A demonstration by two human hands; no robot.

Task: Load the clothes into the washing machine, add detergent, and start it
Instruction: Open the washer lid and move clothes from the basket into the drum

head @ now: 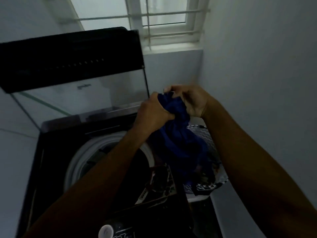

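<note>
Washing machine (pixel 51 152): dark top-loader, fills left and centre of the view, set in a corner of pale walls. Lid (pixel 73 74) is up, standing roughly upright behind the opening, clear panel with a dark band across its top. Drum opening (pixel 89 155) has a pale round rim; inside is too dark to read.

Window (pixel 164 19) with white bars sits above and behind the machine, right of the lid.

Laundry basket (pixel 205 134): patterned black-and-white mesh, just right of the machine against the right wall. Dark clothes inside, detail not readable.

Blue garment (pixel 178 134): bunched, long axis running near-vertical in frame, top end up at the hands, lower end trailing down into the basket. It hangs over the machine's right edge and the basket, not in the drum.

Left hand (pixel 152 112): fingers curled round the garment's upper part from the left, clamped on the cloth.

Right hand (pixel 190 100): grips the same bunch from the right, fingers curled over the top end. Hands are close together, cloth between them.

Bottom centre: a dark patterned item (pixel 159 182) lies on the machine's front right edge; what it is cannot be told. Near the bottom edge, a dark bottle with a white cap (pixel 106 231), mostly cut off.
</note>
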